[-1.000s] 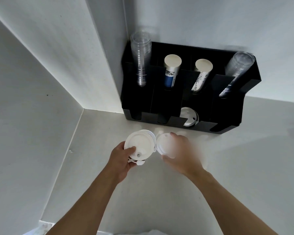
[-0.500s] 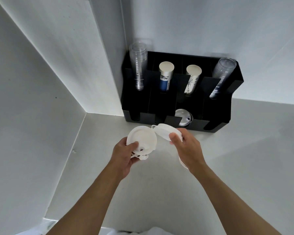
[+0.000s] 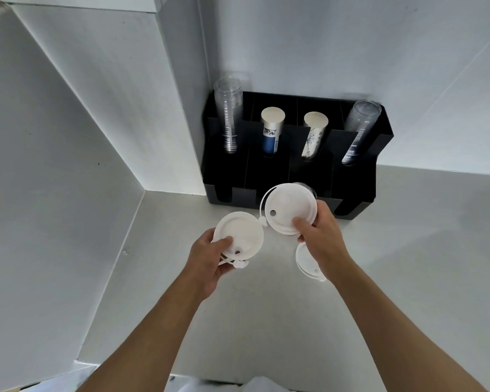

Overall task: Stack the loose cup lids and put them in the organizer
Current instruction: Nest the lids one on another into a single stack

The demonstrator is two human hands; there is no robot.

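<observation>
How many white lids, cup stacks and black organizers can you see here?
White lids: 3, left hand holds one, right hand holds one, one on the counter
Cup stacks: 4
Black organizer: 1
Total: 8

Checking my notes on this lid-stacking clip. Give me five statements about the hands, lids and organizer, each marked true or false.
1. Each hand holds a white lid. True: the left hand grips one lid, the right hand another.
2. The two held lids are already stacked. False: they sit side by side, apart.
3. A further lid lies on the counter under the right hand. True.
4. The black organizer holds only paper cups. False: clear plastic cup stacks stand at both ends.
5. The organizer stands mid-counter. False: it sits in the corner against the wall.
</observation>
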